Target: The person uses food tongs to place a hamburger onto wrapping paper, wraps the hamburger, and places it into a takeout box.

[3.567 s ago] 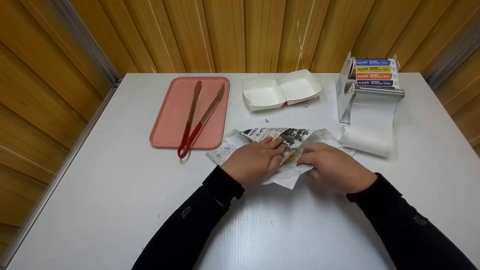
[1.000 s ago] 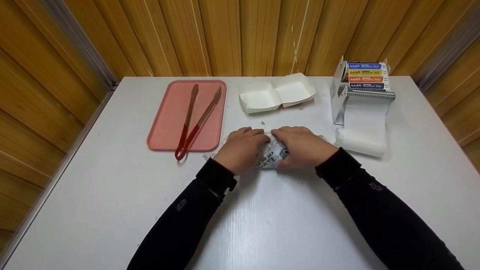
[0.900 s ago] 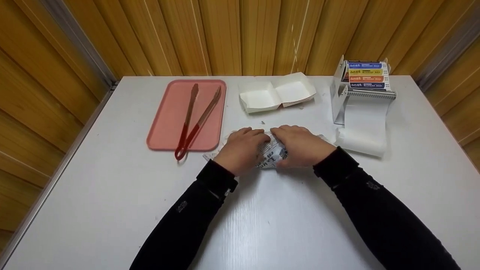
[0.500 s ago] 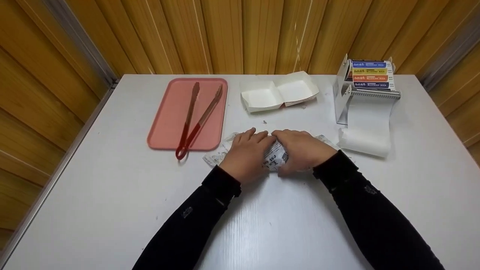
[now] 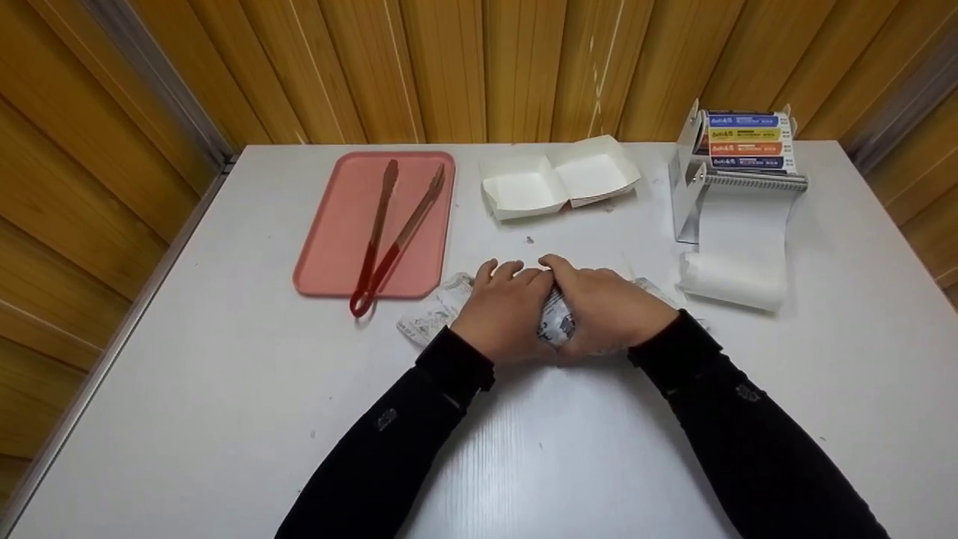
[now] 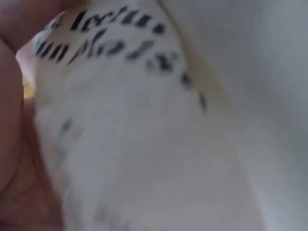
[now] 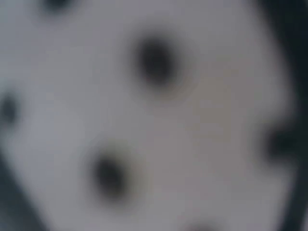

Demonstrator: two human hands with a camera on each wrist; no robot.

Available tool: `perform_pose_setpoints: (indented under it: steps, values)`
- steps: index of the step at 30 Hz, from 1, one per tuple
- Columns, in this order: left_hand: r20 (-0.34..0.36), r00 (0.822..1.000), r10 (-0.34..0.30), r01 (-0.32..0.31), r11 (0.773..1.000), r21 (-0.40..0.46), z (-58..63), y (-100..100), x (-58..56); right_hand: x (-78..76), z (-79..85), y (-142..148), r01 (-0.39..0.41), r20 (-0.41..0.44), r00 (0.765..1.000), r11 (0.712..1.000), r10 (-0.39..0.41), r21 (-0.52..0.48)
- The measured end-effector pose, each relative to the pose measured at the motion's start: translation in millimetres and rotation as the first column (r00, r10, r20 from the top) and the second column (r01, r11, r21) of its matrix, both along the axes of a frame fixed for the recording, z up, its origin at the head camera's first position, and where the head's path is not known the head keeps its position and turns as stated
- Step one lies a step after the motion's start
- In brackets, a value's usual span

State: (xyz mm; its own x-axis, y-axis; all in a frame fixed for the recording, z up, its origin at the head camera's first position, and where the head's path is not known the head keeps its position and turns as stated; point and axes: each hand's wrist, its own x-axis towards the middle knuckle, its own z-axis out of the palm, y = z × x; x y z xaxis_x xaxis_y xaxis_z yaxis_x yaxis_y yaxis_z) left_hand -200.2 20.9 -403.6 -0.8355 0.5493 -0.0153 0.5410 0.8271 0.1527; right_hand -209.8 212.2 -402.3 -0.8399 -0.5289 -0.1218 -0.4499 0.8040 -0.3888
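A bundle of newspaper-print wrapping paper (image 5: 555,323) lies at the middle of the white table (image 5: 187,419), mostly hidden by both hands. From its left side my left hand (image 5: 503,316) grips it, fingers curved over the top. My right hand (image 5: 612,308) holds the opposite side, with the fingertips of the two hands meeting near the upper edge. Loose paper ends stick out past each hand. Close up in the left wrist view, the printed paper (image 6: 134,120) runs along the palm. The right wrist view is a blur of pale surface with dark spots.
A pink tray (image 5: 337,224) bears red-handled tongs (image 5: 380,258) at back left. Behind the bundle stands an unfolded white paper box (image 5: 524,186). At back right, a dispenser (image 5: 685,195) with colourful boxes (image 5: 745,142) trails a white paper roll (image 5: 737,281).
The paper, earlier spread with a yellowish bit showing, is now folded into a bundle. My hands have drawn closer together around it, and its left end shows more.
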Motion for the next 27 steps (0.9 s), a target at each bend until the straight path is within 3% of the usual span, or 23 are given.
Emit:
perform_pose_setpoints:
  steps: [4, 11, 20, 23, 27]
  values:
    - [0.006, 1.0, 0.022, -0.022, 1.0, 0.008, 1.0, 1.9, -2.5, 1.4, 4.5, 8.2, 0.03, 0.032, 0.999, 0.999, -0.031, 0.015]
    - [-0.008, 1.0, -0.008, 0.008, 1.0, -0.023, 1.0, 8.0, -1.9, 6.4, 5.3, 17.2, 0.032, 0.033, 0.999, 0.999, -0.032, 0.014]
    - [0.046, 0.999, 0.025, -0.023, 0.999, -0.043, 1.4, 8.3, -5.3, 10.8, 0.5, 40.8, 0.116, 0.105, 0.988, 0.993, -0.116, 0.009]
    - [0.058, 0.998, 0.03, -0.027, 0.998, -0.054, 1.8, 9.9, -6.0, 11.5, 3.5, 42.8, 0.113, 0.086, 0.99, 0.993, -0.115, 0.021]
    - [0.06, 0.998, 0.036, -0.033, 0.998, -0.059, 1.9, 12.8, -6.4, 17.5, 11.3, 35.8, 0.058, -0.014, 0.998, 0.998, -0.058, 0.009]
